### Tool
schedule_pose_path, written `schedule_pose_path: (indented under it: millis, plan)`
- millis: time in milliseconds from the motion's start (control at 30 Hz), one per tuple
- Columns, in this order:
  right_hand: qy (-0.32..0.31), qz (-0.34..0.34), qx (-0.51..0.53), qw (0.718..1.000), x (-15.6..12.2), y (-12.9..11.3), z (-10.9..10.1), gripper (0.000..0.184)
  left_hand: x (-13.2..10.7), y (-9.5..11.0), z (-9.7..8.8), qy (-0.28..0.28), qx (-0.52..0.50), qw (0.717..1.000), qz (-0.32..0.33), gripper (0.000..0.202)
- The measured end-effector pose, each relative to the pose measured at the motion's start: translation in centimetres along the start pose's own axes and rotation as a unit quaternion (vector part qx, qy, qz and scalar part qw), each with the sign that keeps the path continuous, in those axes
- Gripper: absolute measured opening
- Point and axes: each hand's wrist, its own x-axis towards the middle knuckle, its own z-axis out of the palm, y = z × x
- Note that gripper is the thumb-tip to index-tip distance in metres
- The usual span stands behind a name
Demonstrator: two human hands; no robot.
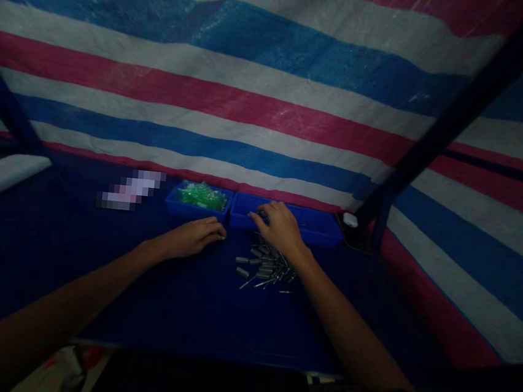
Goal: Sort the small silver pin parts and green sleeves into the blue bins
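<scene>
My left hand [195, 237] is closed just in front of the small blue tray, thumb and fingers pressed together. A tiny pale spot shows at its fingertips, too small to name. Over the near rim of the long blue tray [318, 231] is my right hand [280, 227], its fingers curled in a pinch. Something small and dark is at those fingertips, and I cannot make out its kind. Below my right wrist lies a pile of thin metal pins or rods [277, 274] mixed with short grey blocks [242, 272].
The small blue tray [195, 211] holds green and clear plastic pieces [201, 196]. A white box-like object [7, 174] lies on the blue table [176, 311] at far left. At right, a small white case [350, 220] sits by a dark post [413, 155]. A striped sheet [233, 107] hangs behind.
</scene>
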Motion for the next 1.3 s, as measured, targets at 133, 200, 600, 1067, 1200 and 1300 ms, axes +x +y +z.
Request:
schedule_pose_path:
  millis: [133,200,600,1067,1200,1300]
  plan:
    - [-0.039,-0.087,0.1,0.99,-3.4,-2.3,-0.5,0.024,0.8,2.2,1.9,0.038,-0.092,0.995,0.016,0.027]
    - [-0.046,-0.111,0.108,0.987,-4.0,-3.1,-0.2,0.021,0.9,2.8,2.5,0.057,-0.174,0.983,-0.005,0.028]
    - [-0.001,-0.033,0.121,0.992,-4.0,-4.5,0.7,0.023,0.5,3.2,1.3,0.098,-0.274,0.957,-0.023,0.038]
    - [0.025,0.006,0.131,0.991,-3.5,-4.6,1.3,0.017,1.3,2.7,2.0,0.21,-0.205,0.952,-0.081,0.03]
    - [0.002,0.026,0.083,0.996,-3.5,-4.3,1.6,0.013,2.6,3.1,3.3,0.197,-0.238,0.946,-0.097,0.031]
    - [0.013,0.042,0.079,0.996,-3.5,-3.7,1.6,0.012,3.7,3.6,4.0,0.216,-0.251,0.938,-0.1,0.033]
